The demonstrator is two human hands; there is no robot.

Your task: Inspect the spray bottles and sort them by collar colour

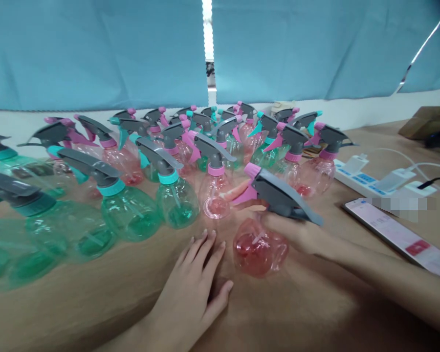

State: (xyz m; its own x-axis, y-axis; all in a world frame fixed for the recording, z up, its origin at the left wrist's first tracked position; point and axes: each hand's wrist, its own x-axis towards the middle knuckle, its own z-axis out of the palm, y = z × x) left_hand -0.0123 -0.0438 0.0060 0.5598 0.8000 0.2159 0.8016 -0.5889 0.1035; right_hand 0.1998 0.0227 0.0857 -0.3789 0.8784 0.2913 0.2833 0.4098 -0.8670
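My left hand (192,281) lies on the brown table (113,308), palm down, fingers spread, holding nothing. To its right is a pink spray bottle (260,252) with a grey head and pink nozzle, tilted slightly. My right hand (278,225) is around this bottle's neck, hiding its collar; some fingers reach left past the pink trigger and are blurred. Just behind those fingers stands another pink spray bottle (215,198). A green spray bottle (178,205) with a turquoise collar stands beyond my left fingertips.
Several more green spray bottles (130,215) and pink ones crowd the left and back of the table. At the right lie a phone (396,234) and a white power strip (374,183) with plugs and cables. A brown box (425,122) sits at the far right, before a blue curtain (95,54).
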